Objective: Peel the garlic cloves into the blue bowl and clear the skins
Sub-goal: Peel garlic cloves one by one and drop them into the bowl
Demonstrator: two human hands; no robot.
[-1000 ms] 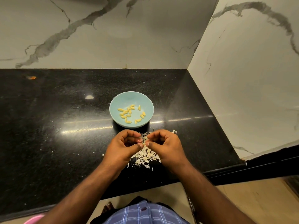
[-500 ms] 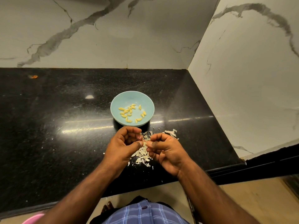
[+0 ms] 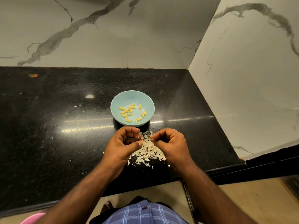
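Left hand (image 3: 120, 147) curled, thumb and fingertips pinching a small garlic clove (image 3: 140, 138); clove mostly hidden, long axis and pointing cannot be told. Right hand (image 3: 172, 145) curled at 3 o'clock of it, fingertips pinched together; whether on a scrap of skin cannot be told. Skins (image 3: 148, 151) piled between and under both hands on the black counter (image 3: 48, 126), strays toward 6 o'clock. Blue bowl (image 3: 132, 97) just past the hands at 12 o'clock, upright, peeled cloves (image 3: 128, 112) scattered inside, axes mixed. Marble wall (image 3: 242, 78) at 3 o'clock.
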